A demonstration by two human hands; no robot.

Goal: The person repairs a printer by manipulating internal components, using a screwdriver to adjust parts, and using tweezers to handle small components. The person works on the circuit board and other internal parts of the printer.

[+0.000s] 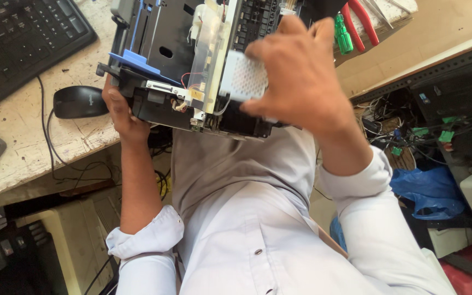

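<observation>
Two hands, left hand (120, 112) and right hand (296, 76), hold one opened printer (192, 71).

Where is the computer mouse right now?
In the head view, the black mouse lies on the worn desk at the left, below the keyboard, just beside the left hand gripping the opened printer.

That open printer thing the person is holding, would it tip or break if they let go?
Probably tippy: the opened printer hangs partly past the desk edge, steadied by the left hand and right hand. Likely stiff, being a hard plastic and metal frame. Its thin bare wires look easy to snag, so it seems fragile there.
</observation>
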